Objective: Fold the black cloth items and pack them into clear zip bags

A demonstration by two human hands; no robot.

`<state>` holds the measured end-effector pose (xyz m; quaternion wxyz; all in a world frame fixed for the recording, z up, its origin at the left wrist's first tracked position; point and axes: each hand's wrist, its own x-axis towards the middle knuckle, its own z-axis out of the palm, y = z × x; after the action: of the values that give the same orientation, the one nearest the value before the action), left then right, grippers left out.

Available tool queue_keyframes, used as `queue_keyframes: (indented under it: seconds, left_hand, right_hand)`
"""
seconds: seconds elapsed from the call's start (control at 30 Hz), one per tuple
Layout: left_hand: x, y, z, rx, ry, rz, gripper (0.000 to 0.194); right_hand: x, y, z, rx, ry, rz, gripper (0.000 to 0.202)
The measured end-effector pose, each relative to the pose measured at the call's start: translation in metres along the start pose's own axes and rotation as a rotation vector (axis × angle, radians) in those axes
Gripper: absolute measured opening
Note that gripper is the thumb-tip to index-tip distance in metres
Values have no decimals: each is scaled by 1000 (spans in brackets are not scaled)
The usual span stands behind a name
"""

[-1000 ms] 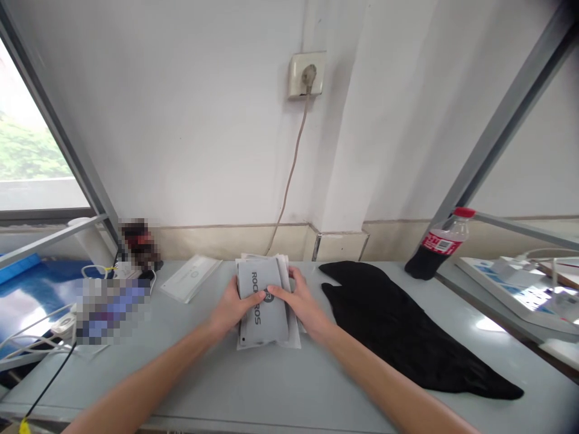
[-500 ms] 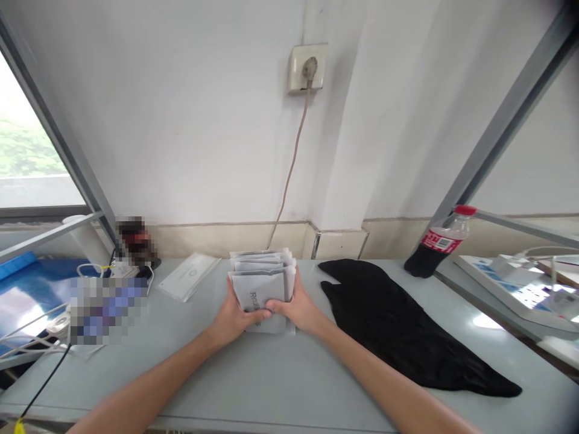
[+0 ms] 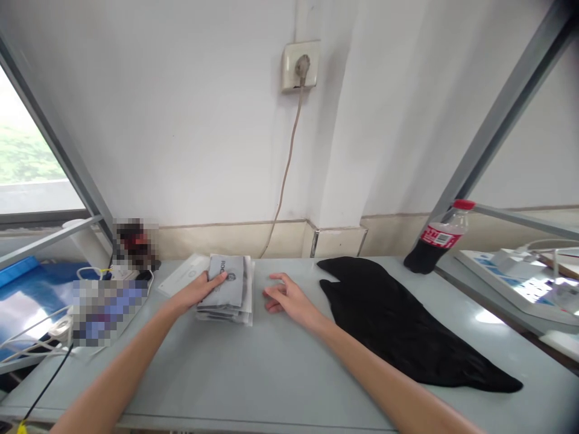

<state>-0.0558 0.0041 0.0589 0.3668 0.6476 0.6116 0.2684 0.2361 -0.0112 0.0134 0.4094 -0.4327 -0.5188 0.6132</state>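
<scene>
A stack of flat grey packets (image 3: 233, 289) in clear plastic sleeves lies on the grey table, with dark lettering and a round mark on the top one. My left hand (image 3: 199, 289) grips the stack at its left side, thumb on top and the other fingers mostly hidden. To the right of the stack, my right hand (image 3: 284, 298) is open above the table, its fingers loosely bent and apart, with nothing in them. Behind my left hand lies a white flat packet (image 3: 178, 276), partly covered by the stack.
Black cloth (image 3: 398, 325) spreads over the right part of the table (image 3: 271, 380). A cola bottle (image 3: 438, 238) with a red cap leans by the metal frame. Cables (image 3: 49, 337) and blurred items are at the left. A plugged-in cord (image 3: 289, 157) hangs from the wall socket (image 3: 289, 66).
The stack has gone from upright between both hands to lying flat, farther left. My right hand has let go of it; my left hand has moved left with it.
</scene>
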Motion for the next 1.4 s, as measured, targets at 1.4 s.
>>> queue_keyframes:
  seconds: [1.4]
  left_hand:
    - [25, -17, 60, 821, 130, 303, 61]
  right_hand:
    - [2, 15, -13, -112, -173, -84, 62]
